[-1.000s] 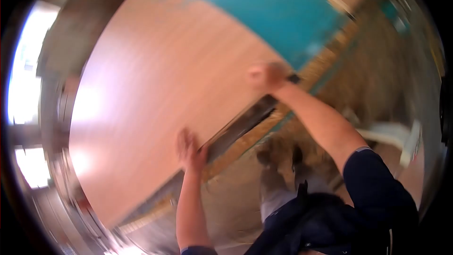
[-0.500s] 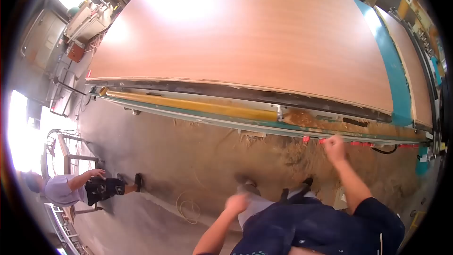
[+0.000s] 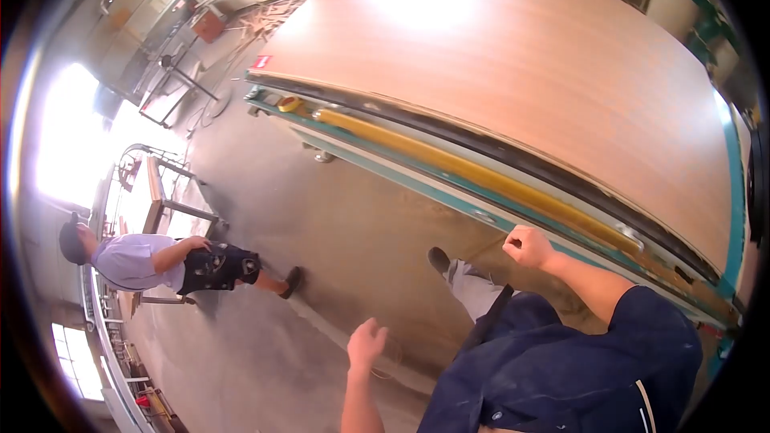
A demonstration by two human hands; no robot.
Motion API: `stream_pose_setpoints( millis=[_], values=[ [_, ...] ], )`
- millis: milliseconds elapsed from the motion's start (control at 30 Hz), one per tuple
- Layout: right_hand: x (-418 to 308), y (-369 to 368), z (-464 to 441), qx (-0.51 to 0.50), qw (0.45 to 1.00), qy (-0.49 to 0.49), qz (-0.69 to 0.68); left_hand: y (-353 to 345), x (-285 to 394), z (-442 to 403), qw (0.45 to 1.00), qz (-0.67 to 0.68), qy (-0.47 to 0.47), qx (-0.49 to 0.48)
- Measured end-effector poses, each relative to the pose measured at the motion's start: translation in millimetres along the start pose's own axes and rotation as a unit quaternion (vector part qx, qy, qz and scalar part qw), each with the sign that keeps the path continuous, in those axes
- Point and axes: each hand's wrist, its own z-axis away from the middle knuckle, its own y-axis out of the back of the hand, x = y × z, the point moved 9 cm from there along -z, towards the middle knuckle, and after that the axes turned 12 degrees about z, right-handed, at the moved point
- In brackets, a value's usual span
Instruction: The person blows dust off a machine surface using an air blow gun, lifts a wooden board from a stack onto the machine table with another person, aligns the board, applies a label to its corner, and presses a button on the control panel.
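My right hand (image 3: pixel 529 246) is curled into a loose fist beside the front edge of the machine bed, with no object visible in it. My left hand (image 3: pixel 366 343) hangs over the floor at my side, fingers loosely apart and holding nothing. A large wood-grain panel (image 3: pixel 481 64) lies flat on the machine's table. Along its near side runs a long yellow tube (image 3: pixel 481 180) above the green rail (image 3: pixel 385 172). At the tube's far left end sits a roll of yellow tape (image 3: pixel 289 103).
A person (image 3: pixel 144 261) in a light shirt and dark patterned apron stands at the left, beside a metal-framed cart (image 3: pixel 152 200). Wood scraps (image 3: pixel 269 20) lie behind the panel's far left corner. A thin loop of cord (image 3: pixel 389 361) lies on the concrete floor (image 3: pixel 321 305).
My view has swung left and I have stepped along the machine. My right hand has moved away from the red knobs on the front rail. The other person now appears closer.
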Motion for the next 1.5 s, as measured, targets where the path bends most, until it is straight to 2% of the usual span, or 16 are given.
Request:
stream_pose_setpoints(
  millis=[67,133,300,367,467,533,600,667,700,800,867,900,1133,1300,1400,1500],
  values=[
    [-26,-27,-59,0.000,1.000,0.011,-0.004,20,-8,-47,0.999,-0.021,0.012,-0.027],
    [-54,-59,-119,-0.009,0.999,0.034,-0.011,43,-39,-87,1.000,-0.016,0.006,0.011],
    [-163,-86,-283,0.014,0.997,0.081,-0.010,103,-108,-142,0.988,-0.005,0.155,-0.019],
    [-197,-81,-351,0.062,0.994,0.089,-0.010,129,-132,-150,0.978,0.033,0.206,-0.001],
    [-250,-69,-455,0.172,0.976,0.131,0.022,160,-177,-170,0.974,0.052,0.215,0.051],
    [-261,-78,-525,0.197,0.974,0.108,-0.041,189,-205,-200,0.973,0.049,0.219,0.056],
    [-277,-83,-583,0.275,0.955,0.112,-0.003,221,-230,-254,0.975,0.031,0.218,0.042],
    [-265,-108,-662,0.259,0.961,0.048,0.089,268,-251,-332,0.977,-0.004,0.212,0.015],
    [-257,-130,-684,0.239,0.962,0.008,0.132,296,-251,-373,0.983,-0.038,0.180,0.030],
    [-283,-133,-722,0.358,0.921,0.006,0.156,365,-231,-531,0.997,-0.039,0.024,0.063],
    [-293,-130,-739,0.317,0.919,-0.069,0.225,397,-172,-625,0.994,-0.095,-0.050,0.011],
    [-295,-134,-740,0.290,0.916,-0.110,0.254,415,-131,-660,0.982,-0.107,-0.148,0.040],
    [-304,-131,-745,0.297,0.887,-0.167,0.313,431,71,-884,0.882,-0.061,-0.465,-0.040],
    [-289,-138,-744,0.290,0.880,-0.193,0.324,389,131,-995,0.801,-0.019,-0.592,-0.080],
    [-310,-142,-757,0.310,0.870,-0.218,0.315,358,147,-1030,0.764,-0.022,-0.624,-0.161],
    [-340,-163,-802,0.324,0.895,-0.226,0.209,353,154,-1044,0.730,0.003,-0.653,-0.201]
  ],
)
